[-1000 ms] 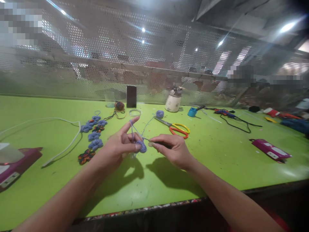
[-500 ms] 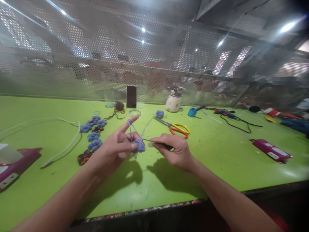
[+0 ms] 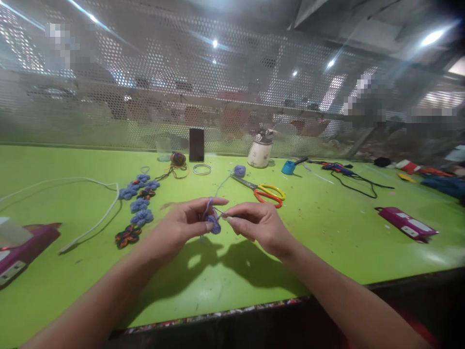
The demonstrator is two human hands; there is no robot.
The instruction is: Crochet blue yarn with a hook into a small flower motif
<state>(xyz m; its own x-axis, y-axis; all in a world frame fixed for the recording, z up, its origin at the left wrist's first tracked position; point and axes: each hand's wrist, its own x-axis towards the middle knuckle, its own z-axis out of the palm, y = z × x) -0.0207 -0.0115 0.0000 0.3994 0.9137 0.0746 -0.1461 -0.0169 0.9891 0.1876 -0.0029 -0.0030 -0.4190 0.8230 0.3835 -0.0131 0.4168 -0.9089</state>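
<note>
My left hand (image 3: 185,218) pinches a small purple crochet piece (image 3: 214,225) between thumb and fingers, with purple yarn looped over its outstretched index finger. In my right hand (image 3: 256,224) is a crochet hook (image 3: 220,212); its thin shaft reaches the yarn loop at the piece, and its handle is mostly hidden by the fingers. From the left hand the yarn runs back to a small purple yarn ball (image 3: 240,170). Scissors (image 3: 259,188) with yellow and orange handles lie just beyond the right hand.
Crocheted flowers (image 3: 141,206) in purple and dark multicolour lie left on the green table (image 3: 327,261). Behind stand a dark multicolour yarn ball (image 3: 178,159), a phone (image 3: 196,145), a ring (image 3: 202,169), a white jar (image 3: 259,154) and a blue container (image 3: 288,167). Purple power strips (image 3: 407,224) flank both sides.
My left index finger has swung down from pointing up to lying nearly level toward the right. The crochet piece has tilted and shifted slightly right and down; the hook stays at it.
</note>
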